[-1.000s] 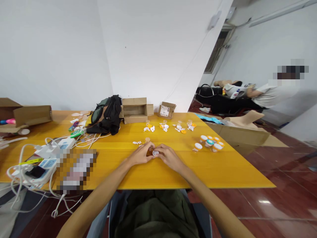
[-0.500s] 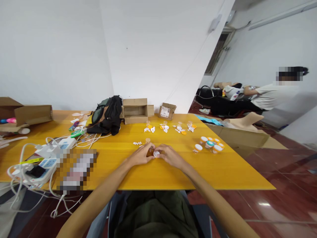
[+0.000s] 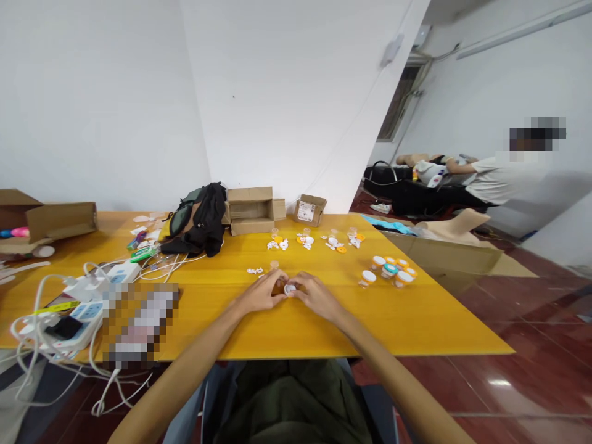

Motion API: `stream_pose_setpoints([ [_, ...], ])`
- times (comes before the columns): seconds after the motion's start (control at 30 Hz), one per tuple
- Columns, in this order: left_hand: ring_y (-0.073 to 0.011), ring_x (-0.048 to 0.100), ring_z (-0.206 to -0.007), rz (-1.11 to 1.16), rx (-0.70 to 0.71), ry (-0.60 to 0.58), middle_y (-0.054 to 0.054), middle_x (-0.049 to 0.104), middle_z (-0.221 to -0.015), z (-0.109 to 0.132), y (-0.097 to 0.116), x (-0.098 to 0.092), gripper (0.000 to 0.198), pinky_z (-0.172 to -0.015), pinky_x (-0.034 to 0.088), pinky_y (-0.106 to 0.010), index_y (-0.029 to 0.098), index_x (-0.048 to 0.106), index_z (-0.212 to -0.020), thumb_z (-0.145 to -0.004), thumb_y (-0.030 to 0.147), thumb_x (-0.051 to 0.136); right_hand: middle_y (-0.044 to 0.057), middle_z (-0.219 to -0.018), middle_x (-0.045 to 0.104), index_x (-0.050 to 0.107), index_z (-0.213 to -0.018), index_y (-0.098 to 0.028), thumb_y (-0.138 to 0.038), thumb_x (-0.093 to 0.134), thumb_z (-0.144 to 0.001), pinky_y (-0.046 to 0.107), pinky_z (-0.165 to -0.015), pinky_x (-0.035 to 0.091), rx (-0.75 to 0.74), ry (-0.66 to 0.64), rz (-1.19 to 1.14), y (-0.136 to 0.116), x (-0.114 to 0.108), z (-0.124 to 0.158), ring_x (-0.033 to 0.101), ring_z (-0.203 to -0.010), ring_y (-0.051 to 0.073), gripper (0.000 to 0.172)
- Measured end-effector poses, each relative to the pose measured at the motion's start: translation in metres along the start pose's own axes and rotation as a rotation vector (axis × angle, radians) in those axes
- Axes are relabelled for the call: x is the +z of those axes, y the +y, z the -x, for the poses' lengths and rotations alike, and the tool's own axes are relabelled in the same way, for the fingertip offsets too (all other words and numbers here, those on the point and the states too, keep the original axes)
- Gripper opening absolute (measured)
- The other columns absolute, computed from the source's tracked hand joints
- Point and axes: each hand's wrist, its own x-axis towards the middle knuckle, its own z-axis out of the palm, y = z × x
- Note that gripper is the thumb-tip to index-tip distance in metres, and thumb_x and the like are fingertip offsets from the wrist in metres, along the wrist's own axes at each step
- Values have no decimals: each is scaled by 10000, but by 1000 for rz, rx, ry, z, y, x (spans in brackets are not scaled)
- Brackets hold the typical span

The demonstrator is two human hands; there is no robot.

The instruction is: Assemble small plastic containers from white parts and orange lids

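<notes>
Between my hands, low over the table, is a small white round lid (image 3: 290, 288) with a bit of orange at its lower edge. My left hand (image 3: 263, 292) pinches the lid's left side, its fingers curved round. From the other side, my right hand (image 3: 316, 296) grips it with thumb and fingertips. The fingers cover part of the rim. Just beyond the left hand stands a small clear cup (image 3: 274, 265), with white spotted cut-out pieces (image 3: 254, 271) lying beside it.
Farther back lie piles of white pieces and orange rings (image 3: 341, 250) with clear cups. To the right stand several lidded cups (image 3: 367, 278). A power strip (image 3: 83, 320), backpack (image 3: 198, 219) and open cardboard box (image 3: 251, 210) are also on the table (image 3: 416, 333). Another person (image 3: 504, 182) sits behind.
The view has shifted slightly. Both hands keep hold of the lid, which appears a little differently tilted, with less orange showing.
</notes>
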Motion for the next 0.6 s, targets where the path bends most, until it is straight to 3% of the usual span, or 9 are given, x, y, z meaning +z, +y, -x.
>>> stream_pose_setpoints([
  [0.4, -188, 577, -834, 3, -10, 33, -21, 608, -921, -1, 2, -1, 179, -797, 472, -319, 214, 539, -989, -838, 279, 611, 48, -895, 728, 696, -841, -208, -196, 636, -817, 342, -810, 519, 71, 48, -149, 2, 9, -6, 668, -853, 215, 66],
  [0.6, -196, 572, -847, -49, -30, 47, -20, 612, -917, -1, -2, -1, 199, -815, 471, -326, 220, 569, -966, -784, 247, 645, 48, -909, 741, 687, -867, -208, -262, 583, -848, 362, -836, 532, 95, 102, -225, 17, 5, -4, 680, -865, 215, 118],
])
